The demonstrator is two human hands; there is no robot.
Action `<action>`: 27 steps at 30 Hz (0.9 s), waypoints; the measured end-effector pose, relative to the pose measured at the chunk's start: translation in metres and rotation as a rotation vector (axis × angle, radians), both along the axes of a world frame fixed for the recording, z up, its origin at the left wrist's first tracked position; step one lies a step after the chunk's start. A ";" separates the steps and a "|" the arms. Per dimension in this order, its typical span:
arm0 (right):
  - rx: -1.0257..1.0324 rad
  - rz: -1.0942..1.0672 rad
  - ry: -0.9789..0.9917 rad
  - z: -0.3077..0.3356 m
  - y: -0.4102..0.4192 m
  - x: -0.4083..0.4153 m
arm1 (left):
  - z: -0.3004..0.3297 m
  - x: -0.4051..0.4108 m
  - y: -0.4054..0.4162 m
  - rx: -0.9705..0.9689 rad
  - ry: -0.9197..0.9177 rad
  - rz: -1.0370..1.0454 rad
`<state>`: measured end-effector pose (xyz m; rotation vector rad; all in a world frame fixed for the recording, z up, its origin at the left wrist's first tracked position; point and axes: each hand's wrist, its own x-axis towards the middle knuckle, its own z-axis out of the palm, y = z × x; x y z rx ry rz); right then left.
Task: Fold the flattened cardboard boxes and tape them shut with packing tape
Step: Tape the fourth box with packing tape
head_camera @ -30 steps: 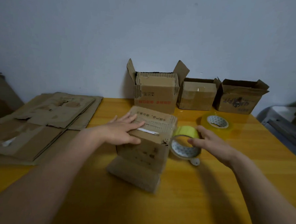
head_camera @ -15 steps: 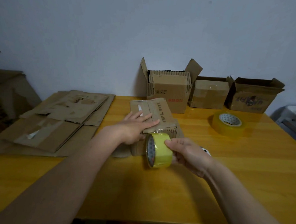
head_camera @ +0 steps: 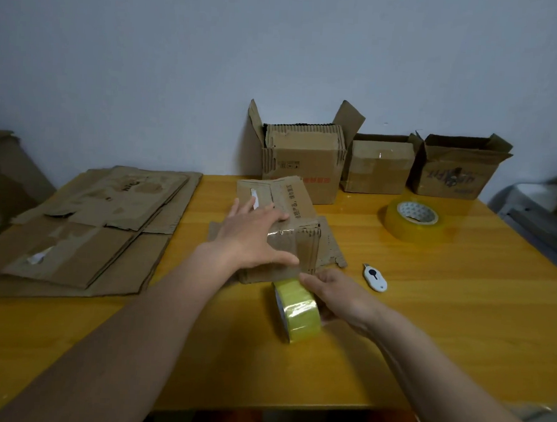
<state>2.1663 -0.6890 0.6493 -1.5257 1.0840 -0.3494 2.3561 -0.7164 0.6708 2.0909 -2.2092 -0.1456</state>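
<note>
From the head view, the taping step is in hand. A small cardboard box point(head_camera: 278, 223) sits at the centre of the worktop point(head_camera: 458, 317), its upper flaps folded shut. The left hand point(head_camera: 253, 235) lies on top of it with fingers spread flat, pressing the flaps down, the thumb against the near face. At about five o'clock from the box, just beside its near lower edge, the right hand point(head_camera: 337, 297) grips a yellow roll of tape point(head_camera: 296, 310) standing on edge. A shiny strip seems to run over the box's near top edge, though whether it joins the roll cannot be told.

At two o'clock from the box lies a second tape roll point(head_camera: 413, 221), flat; at three o'clock, a small white cutter point(head_camera: 375, 277). Flattened boxes point(head_camera: 86, 229) are stacked at nine o'clock, and three open boxes point(head_camera: 379, 161) stand along the wall at twelve to one o'clock.

The next move probably calls for drawing the tape tight along the seam while the flat palm keeps the flaps closed, then severing it, most likely with the cutter.
</note>
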 end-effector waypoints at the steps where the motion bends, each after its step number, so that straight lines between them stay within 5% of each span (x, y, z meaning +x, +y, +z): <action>1: -0.006 -0.034 0.004 -0.002 -0.004 -0.004 | -0.003 0.000 0.001 -0.020 -0.031 -0.002; 3: -0.118 -0.258 0.081 -0.015 -0.023 -0.016 | -0.006 0.001 0.002 -0.024 -0.054 -0.005; 6: -0.430 -0.570 0.521 -0.038 -0.055 -0.045 | -0.007 0.000 0.003 -0.023 -0.054 -0.007; 10: -0.357 -0.588 0.783 -0.061 -0.069 -0.066 | -0.008 0.001 0.002 -0.023 -0.061 -0.014; 18: -0.316 -0.593 0.484 -0.053 -0.069 -0.072 | -0.004 0.008 0.005 -0.113 -0.114 -0.072; 22: -0.674 -0.528 0.084 -0.020 -0.046 -0.048 | -0.004 0.010 0.001 -0.127 -0.113 -0.058; 27: -1.088 -0.062 0.129 0.012 -0.026 0.001 | -0.005 0.007 0.008 -0.217 -0.117 -0.035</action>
